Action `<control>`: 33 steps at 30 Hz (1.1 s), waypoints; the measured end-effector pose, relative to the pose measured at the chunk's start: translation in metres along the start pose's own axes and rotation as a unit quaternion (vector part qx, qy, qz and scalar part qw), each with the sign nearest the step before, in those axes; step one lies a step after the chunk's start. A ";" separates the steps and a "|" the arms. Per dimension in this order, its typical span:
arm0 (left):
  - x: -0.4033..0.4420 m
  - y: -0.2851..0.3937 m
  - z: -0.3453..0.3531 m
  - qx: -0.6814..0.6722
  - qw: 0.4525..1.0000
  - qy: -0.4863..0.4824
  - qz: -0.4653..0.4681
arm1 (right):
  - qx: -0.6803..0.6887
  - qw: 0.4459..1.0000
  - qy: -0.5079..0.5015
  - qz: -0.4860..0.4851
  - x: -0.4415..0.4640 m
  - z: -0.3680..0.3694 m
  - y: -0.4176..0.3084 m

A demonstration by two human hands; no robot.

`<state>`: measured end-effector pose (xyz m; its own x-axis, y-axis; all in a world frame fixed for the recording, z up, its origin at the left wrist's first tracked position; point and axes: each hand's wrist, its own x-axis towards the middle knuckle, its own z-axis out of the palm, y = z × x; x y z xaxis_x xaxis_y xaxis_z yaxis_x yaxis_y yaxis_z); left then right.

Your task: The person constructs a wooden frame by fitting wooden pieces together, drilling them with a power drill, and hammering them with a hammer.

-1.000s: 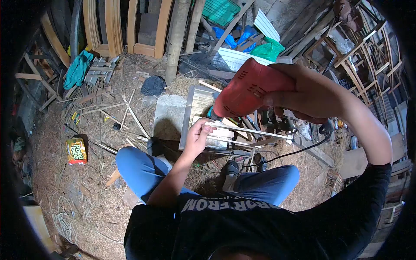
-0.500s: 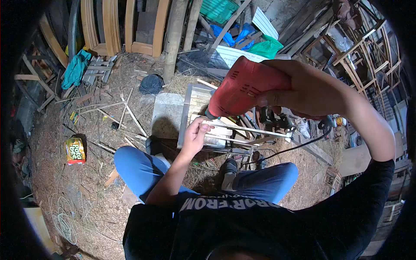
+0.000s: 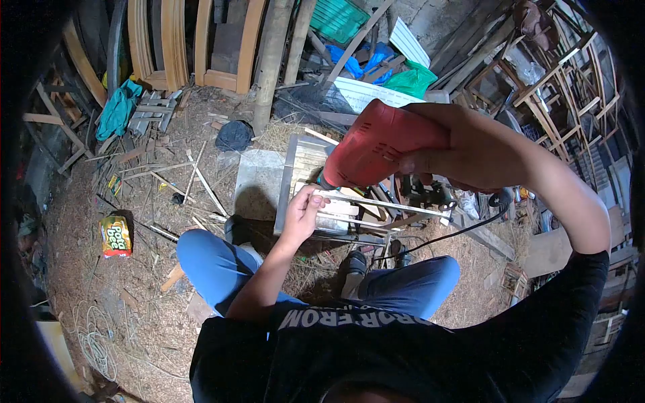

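My right hand (image 3: 447,148) is wrapped round the handle of a red power drill (image 3: 379,144), whose nose points down and to the left. Between thumb and fingers, my left hand (image 3: 304,209) pinches one end of a thin wooden strip (image 3: 383,202). The drill's nose is right beside the left fingertips, above the strip's end; its tip is hidden behind them. Beneath both lies a low wooden workbench (image 3: 285,188) with pieces of wood on it. A black cord (image 3: 463,232) runs from the drill down past my feet.
Curved wooden frames (image 3: 171,43) lean at the back left, and stacked wooden frames (image 3: 571,87) stand at the right. Wood scraps (image 3: 208,178), a yellow-red snack packet (image 3: 116,236) and a coiled rope (image 3: 97,346) lie on the littered floor. A wooden post (image 3: 269,67) rises behind the bench.
The drill and my right hand have shifted slightly downward. My left hand still pinches the strip, almost unmoved, and the strip's far end sits a little lower.
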<state>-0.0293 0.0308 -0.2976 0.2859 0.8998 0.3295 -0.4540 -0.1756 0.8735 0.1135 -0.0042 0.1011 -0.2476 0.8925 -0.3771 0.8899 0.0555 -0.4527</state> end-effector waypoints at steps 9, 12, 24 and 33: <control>-0.001 -0.007 -0.002 -0.025 1.000 -0.002 -0.006 | 0.026 0.999 -0.007 0.046 -0.006 0.000 -0.007; 0.000 -0.010 -0.003 -0.027 1.000 -0.006 0.000 | 0.018 1.000 0.010 -0.011 -0.003 0.003 0.008; -0.001 -0.006 -0.003 -0.019 1.000 -0.006 -0.003 | 0.021 0.995 0.000 0.095 -0.007 -0.003 -0.012; 0.000 -0.011 -0.005 -0.014 1.000 -0.011 0.002 | 0.028 0.993 -0.009 0.111 -0.009 -0.004 -0.015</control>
<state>-0.0285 0.0351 -0.3093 0.3023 0.8902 0.3408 -0.4789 -0.1674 0.8618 0.1041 -0.0109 0.1142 -0.0553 0.8721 -0.4862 0.9004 -0.1669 -0.4019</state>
